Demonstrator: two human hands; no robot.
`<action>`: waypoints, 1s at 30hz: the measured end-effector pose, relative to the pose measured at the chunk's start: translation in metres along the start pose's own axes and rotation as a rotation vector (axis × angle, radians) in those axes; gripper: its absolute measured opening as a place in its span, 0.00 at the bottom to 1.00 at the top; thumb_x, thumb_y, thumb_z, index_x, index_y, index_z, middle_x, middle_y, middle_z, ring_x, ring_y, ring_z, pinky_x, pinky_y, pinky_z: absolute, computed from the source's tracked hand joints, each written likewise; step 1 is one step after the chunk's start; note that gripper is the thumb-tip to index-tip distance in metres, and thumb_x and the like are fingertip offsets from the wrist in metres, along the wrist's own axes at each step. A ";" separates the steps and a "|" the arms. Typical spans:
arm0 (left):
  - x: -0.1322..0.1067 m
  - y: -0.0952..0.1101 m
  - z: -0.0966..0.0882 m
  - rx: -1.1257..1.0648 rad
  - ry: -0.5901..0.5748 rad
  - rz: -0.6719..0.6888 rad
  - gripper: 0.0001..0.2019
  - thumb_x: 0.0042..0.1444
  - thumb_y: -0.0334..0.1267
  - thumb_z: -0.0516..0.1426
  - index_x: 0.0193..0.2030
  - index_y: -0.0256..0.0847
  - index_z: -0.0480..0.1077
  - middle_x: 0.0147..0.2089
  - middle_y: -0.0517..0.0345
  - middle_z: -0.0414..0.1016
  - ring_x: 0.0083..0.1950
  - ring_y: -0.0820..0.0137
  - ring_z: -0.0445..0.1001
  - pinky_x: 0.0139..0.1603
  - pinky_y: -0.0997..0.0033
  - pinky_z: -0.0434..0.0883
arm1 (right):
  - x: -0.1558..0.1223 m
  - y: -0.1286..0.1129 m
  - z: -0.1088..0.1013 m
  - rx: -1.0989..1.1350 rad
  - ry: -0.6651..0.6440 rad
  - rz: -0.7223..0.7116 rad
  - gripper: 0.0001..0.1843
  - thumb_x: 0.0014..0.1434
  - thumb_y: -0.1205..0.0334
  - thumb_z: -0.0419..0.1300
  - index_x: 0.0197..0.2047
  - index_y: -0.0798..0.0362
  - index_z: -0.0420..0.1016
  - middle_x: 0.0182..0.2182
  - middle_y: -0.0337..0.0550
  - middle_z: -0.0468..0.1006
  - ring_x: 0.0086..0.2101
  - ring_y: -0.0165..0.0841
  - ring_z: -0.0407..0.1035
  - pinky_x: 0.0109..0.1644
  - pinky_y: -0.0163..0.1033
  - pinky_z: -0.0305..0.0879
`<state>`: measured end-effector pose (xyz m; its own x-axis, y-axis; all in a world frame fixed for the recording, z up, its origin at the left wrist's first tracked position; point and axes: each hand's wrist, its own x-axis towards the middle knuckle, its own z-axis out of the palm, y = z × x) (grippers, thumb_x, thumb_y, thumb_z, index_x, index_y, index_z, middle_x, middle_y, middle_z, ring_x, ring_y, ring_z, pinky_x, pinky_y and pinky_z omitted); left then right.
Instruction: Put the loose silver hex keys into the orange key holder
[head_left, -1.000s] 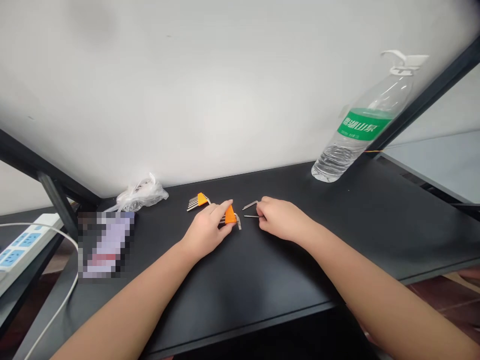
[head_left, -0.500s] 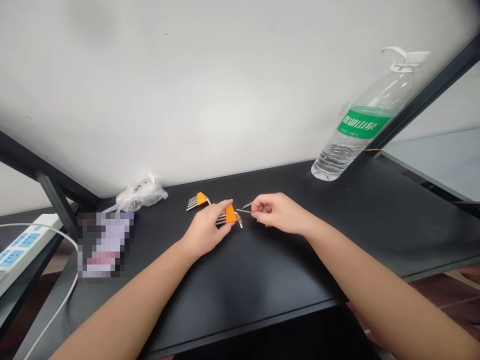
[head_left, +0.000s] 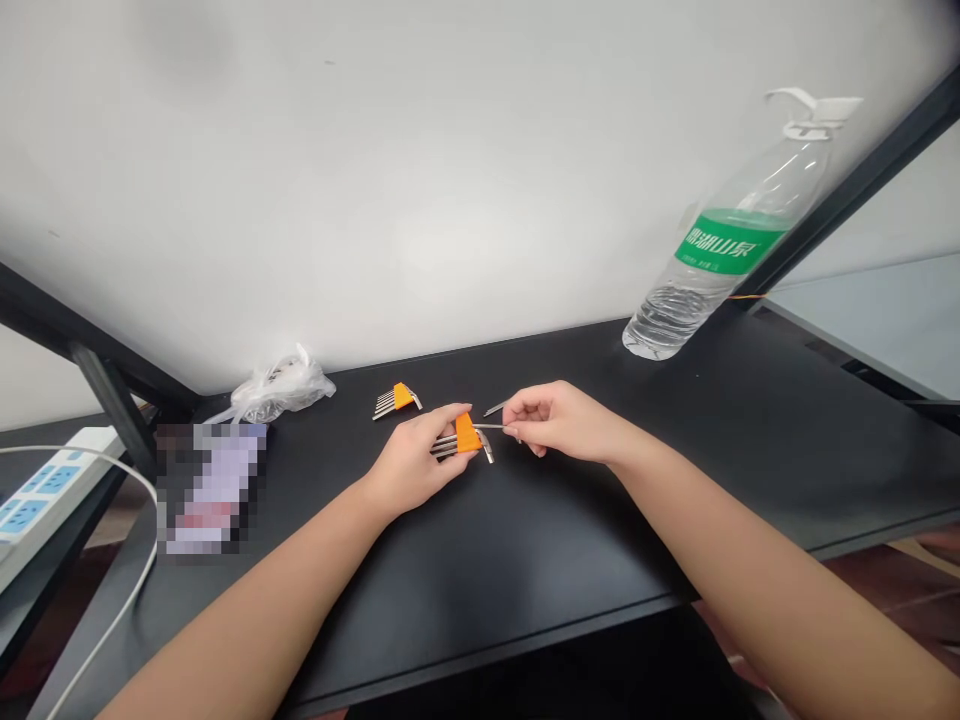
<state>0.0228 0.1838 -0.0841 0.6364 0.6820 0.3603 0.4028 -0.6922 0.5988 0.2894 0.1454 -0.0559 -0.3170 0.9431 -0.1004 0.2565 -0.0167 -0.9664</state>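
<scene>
My left hand [head_left: 421, 455] is closed on an orange hex key holder [head_left: 468, 433], gripping it between thumb and fingers. Several silver hex keys sit in that holder, their short bent ends pointing to the right. My right hand [head_left: 551, 422] pinches a thin silver hex key [head_left: 491, 427], whose tip meets the holder's right edge; I cannot tell whether it is inside a slot. Just behind my right fingertips, another metal key [head_left: 495, 409] lies on the black tabletop. A second orange holder [head_left: 403, 396], filled with several hex keys, rests behind my left hand.
A large water bottle [head_left: 720, 240] with a green label stands at the back right by the wall. On the left are a crumpled clear plastic bag [head_left: 281, 385], a blurred-out flat item [head_left: 214, 490], a white cable [head_left: 142, 570] and a power strip [head_left: 52, 490].
The holder in my left hand has turned slightly and come a little right and nearer. The gap between it and the key in my right hand has closed.
</scene>
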 end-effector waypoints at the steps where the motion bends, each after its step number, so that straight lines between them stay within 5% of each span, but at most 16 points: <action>1: 0.000 0.000 0.000 0.004 0.005 0.011 0.26 0.61 0.39 0.64 0.65 0.44 0.68 0.48 0.55 0.82 0.44 0.68 0.82 0.54 0.67 0.78 | 0.000 0.001 -0.001 -0.001 -0.002 0.003 0.07 0.60 0.58 0.66 0.37 0.53 0.78 0.29 0.40 0.76 0.26 0.29 0.69 0.30 0.36 0.69; 14: -0.002 -0.004 0.001 0.034 0.082 0.077 0.29 0.61 0.41 0.66 0.68 0.43 0.68 0.51 0.52 0.82 0.49 0.65 0.83 0.59 0.65 0.77 | -0.001 -0.005 -0.002 0.030 0.009 0.025 0.08 0.59 0.58 0.67 0.36 0.54 0.78 0.28 0.39 0.75 0.25 0.29 0.68 0.31 0.36 0.68; 23: -0.001 -0.003 0.002 0.020 0.003 0.150 0.28 0.63 0.44 0.64 0.69 0.47 0.67 0.54 0.53 0.81 0.49 0.66 0.82 0.54 0.65 0.78 | 0.000 -0.001 -0.009 0.040 -0.062 0.061 0.10 0.58 0.56 0.68 0.36 0.56 0.80 0.23 0.39 0.75 0.22 0.28 0.67 0.30 0.36 0.67; 30: -0.002 -0.006 0.006 0.163 0.020 0.229 0.28 0.63 0.48 0.64 0.67 0.45 0.68 0.46 0.52 0.82 0.42 0.66 0.80 0.50 0.63 0.76 | 0.007 0.000 0.013 0.338 -0.074 0.116 0.19 0.52 0.50 0.75 0.37 0.56 0.79 0.21 0.39 0.75 0.20 0.28 0.66 0.24 0.34 0.66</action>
<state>0.0233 0.1857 -0.0927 0.7106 0.5068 0.4880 0.3513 -0.8566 0.3780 0.2757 0.1476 -0.0597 -0.3720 0.9020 -0.2193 -0.0173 -0.2429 -0.9699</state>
